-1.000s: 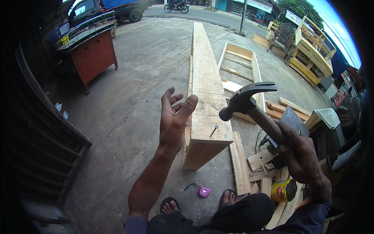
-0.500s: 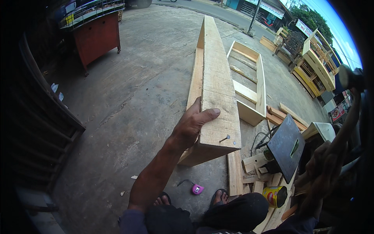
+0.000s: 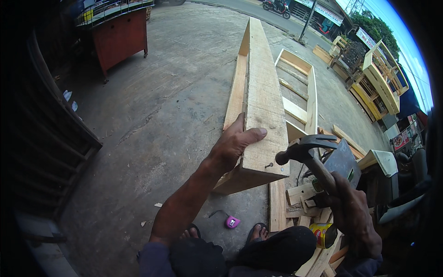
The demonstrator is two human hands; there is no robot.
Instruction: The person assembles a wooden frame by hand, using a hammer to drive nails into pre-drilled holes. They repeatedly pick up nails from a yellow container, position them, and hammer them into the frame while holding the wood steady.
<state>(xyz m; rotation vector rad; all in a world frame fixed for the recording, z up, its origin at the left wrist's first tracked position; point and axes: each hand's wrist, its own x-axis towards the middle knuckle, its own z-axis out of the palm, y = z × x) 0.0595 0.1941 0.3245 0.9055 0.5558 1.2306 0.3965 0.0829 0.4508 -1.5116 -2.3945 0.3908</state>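
A long wooden frame [image 3: 264, 92] stands on edge before me, its near end close to my knees. My left hand [image 3: 234, 142] grips its upper board, thumb on top and fingers over the left side. Near the board's end corner a nail [image 3: 269, 165] sticks partly out of the wood, beside a second nail head [image 3: 282, 169] that looks flush. My right hand [image 3: 353, 207] is wrapped round the handle of a claw hammer [image 3: 305, 147]. The hammer's striking face is just right of the protruding nail, apart from it.
A second wooden frame [image 3: 312, 99] with crosspieces lies beyond. At right are a dark metal-topped table saw [image 3: 339, 161], wood offcuts [image 3: 302, 191] and a yellow tin [image 3: 323, 234]. A pink tape measure [image 3: 232, 222] lies between my feet. A red cart [image 3: 121, 41] stands far left.
The hammer has swung down from a raised place at the far right to beside the nail. The nail now stands shorter. My left hand keeps its grip on the board.
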